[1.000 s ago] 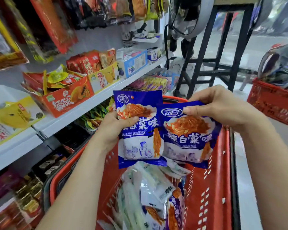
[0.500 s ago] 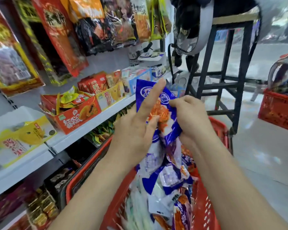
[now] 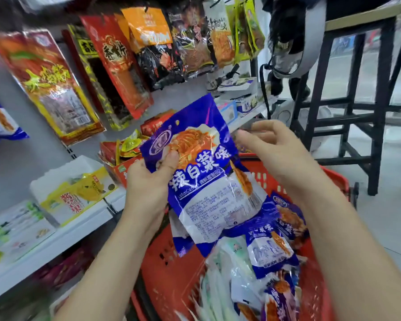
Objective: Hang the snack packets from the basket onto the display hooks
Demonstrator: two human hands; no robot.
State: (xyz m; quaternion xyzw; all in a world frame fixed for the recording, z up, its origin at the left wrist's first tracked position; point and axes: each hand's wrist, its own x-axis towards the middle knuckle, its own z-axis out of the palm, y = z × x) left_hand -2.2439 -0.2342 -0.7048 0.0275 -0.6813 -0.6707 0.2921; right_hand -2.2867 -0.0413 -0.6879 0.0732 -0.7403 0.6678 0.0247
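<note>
Left hand [image 3: 148,184] grips a blue packet [image 3: 206,177] near its upper left corner. The thumb [image 3: 169,162] presses on the printed front and the other fingers are curled behind it. The packet is held in the air, tilted, with its front to the camera. Its lower part hangs over the left side of the red basket [image 3: 167,265], and its top reaches up in front of the shelf [image 3: 56,239]. Behind its lower edge a second blue and white edge shows. I cannot tell if the hand holds that one too.

Right hand [image 3: 273,151] is open and holds nothing. Its fingers are spread loosely and a little bent, with the palm turned down. It hangs just beside the upper right edge of the packet, above the far rim of the basket. The fingertips are blurred, so I cannot tell if they touch the packet.

More packets [image 3: 271,251] lie in the basket, some blue like the held one and some pale green and white, piled one over the other.

On the wall above the shelf a row of hung packets [image 3: 51,89] fills the upper part of the view, in red, orange, black and yellow. Their tops are cut off or blurred, and I cannot make out the hooks. On the shelf stand open boxes [image 3: 79,195] with small goods, one yellow and one red. A black stool [image 3: 361,117] stands on the floor to the right, behind the basket.
</note>
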